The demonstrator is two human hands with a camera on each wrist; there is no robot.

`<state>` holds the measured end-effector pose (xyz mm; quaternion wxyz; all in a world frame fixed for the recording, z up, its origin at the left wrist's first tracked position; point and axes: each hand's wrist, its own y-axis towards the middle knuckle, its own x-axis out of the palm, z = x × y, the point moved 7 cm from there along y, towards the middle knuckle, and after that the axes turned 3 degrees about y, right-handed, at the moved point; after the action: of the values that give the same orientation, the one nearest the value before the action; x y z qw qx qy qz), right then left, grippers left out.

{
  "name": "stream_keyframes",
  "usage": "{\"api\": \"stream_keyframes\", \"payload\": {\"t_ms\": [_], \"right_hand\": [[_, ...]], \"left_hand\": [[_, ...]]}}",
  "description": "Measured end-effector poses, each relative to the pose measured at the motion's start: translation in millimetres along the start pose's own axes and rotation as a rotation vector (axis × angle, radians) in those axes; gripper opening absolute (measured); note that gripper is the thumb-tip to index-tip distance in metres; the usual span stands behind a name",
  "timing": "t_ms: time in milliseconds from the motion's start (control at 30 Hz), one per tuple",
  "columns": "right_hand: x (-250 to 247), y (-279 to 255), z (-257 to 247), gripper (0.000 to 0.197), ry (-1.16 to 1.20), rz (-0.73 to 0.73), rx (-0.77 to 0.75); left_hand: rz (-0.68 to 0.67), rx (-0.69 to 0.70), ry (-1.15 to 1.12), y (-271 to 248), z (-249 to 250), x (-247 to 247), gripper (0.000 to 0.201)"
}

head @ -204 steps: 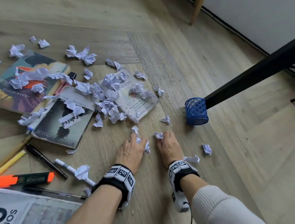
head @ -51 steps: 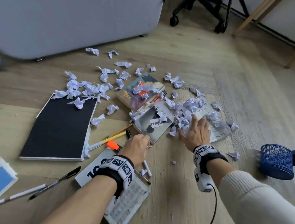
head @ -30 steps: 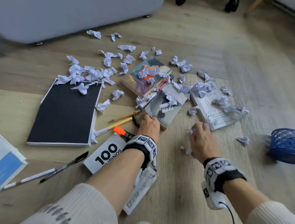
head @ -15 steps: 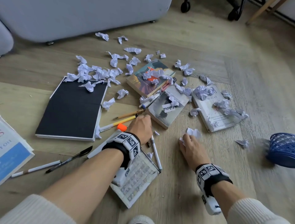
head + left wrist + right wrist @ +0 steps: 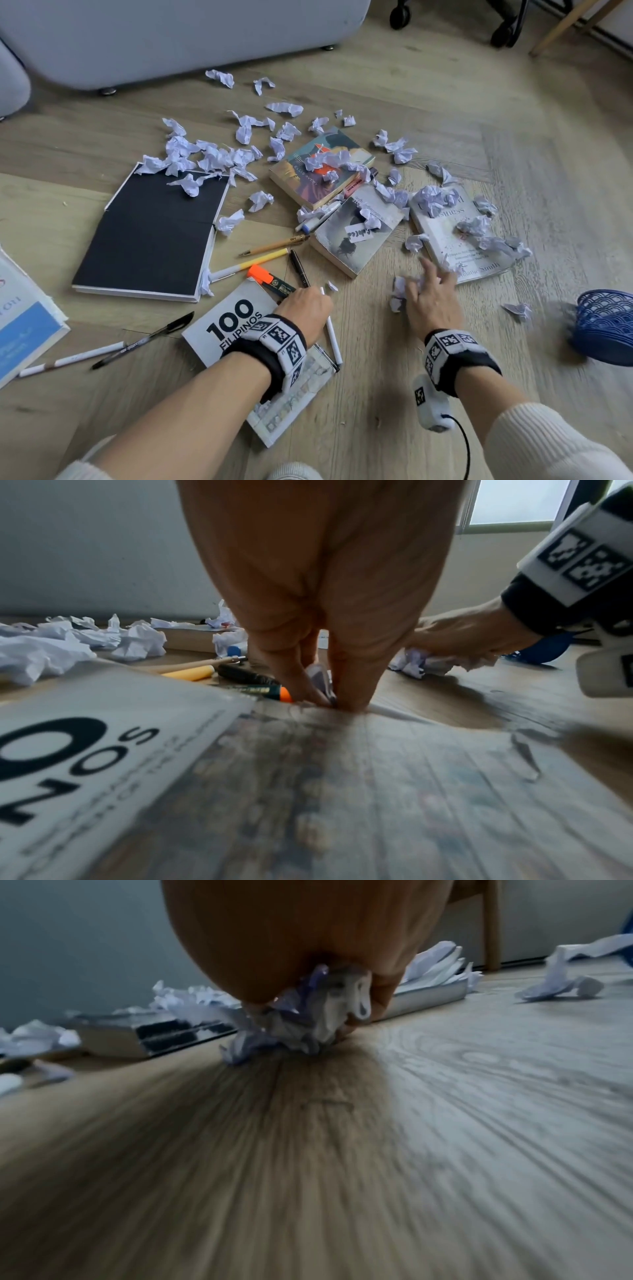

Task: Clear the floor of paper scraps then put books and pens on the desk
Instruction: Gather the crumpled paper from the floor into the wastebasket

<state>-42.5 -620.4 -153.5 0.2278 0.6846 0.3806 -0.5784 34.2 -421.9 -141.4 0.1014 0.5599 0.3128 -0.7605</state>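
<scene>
Crumpled white paper scraps [image 5: 212, 157] litter the wood floor and lie on several books. My left hand [image 5: 305, 305] rests at the corner of the "100 Filipinos" book [image 5: 226, 325]; its fingertips pinch a small scrap [image 5: 319, 679] beside the orange highlighter [image 5: 270, 279]. My right hand [image 5: 428, 294] grips a wad of scraps [image 5: 308, 1015] low over the floor, its fingers reaching toward the white book [image 5: 455, 240]. A white pen [image 5: 332, 335] lies just right of my left hand.
A black notebook [image 5: 150, 233], a colourful book [image 5: 318, 171] and a grey book [image 5: 356, 236] lie ahead, with a black pen [image 5: 299, 267] and a yellow pen [image 5: 253, 262] between them. A blue mesh basket [image 5: 606, 325] stands at the right. A grey sofa [image 5: 171, 34] blocks the far side.
My right hand has moved forward toward the white book, still holding scraps. My left hand has drawn back from the highlighter to the book's corner.
</scene>
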Motion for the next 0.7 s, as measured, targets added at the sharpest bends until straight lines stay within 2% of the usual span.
{"api": "stream_keyframes", "payload": {"t_ms": [67, 133, 200, 267, 300, 367, 400, 500, 567, 633, 700], "right_hand": [[11, -5, -15, 0.034, -0.146, -0.031, -0.171], [6, -13, -26, 0.032, -0.087, 0.049, -0.199], [11, -14, -26, 0.026, -0.068, 0.086, -0.186], [23, -14, -28, 0.023, -0.175, 0.017, -0.255], [28, -13, -26, 0.027, -0.187, -0.017, -0.25], [28, -13, -27, 0.037, -0.139, -0.083, -0.229], [27, -13, -29, 0.035, -0.123, -0.093, -0.225], [21, -8, -33, 0.017, 0.0, -0.073, -0.172], [15, -2, -26, 0.012, 0.176, -0.035, -0.051], [9, 2, -17, 0.015, 0.322, -0.009, 0.08], [2, 6, -9, 0.014, 0.398, 0.018, 0.146]], "left_hand": [[-0.026, 0.023, -0.021, 0, 1, 2, 0.014], [0.002, 0.035, -0.089, 0, 0, -1, 0.015], [0.116, -0.012, -0.223, 1, -6, -12, 0.016], [0.241, -0.115, -0.373, 4, -19, -25, 0.016], [0.275, -0.167, -0.438, 7, -25, -29, 0.016], [0.288, -0.247, -0.544, 15, -33, -31, 0.015], [0.274, -0.273, -0.583, 19, -35, -30, 0.016], [0.24, -0.327, -0.637, 30, -35, -27, 0.021], [0.238, -0.338, -0.569, 36, -32, -27, 0.024], [0.208, -0.34, -0.401, 40, -23, -27, 0.026], [0.161, -0.356, -0.28, 42, -16, -21, 0.035]]}}
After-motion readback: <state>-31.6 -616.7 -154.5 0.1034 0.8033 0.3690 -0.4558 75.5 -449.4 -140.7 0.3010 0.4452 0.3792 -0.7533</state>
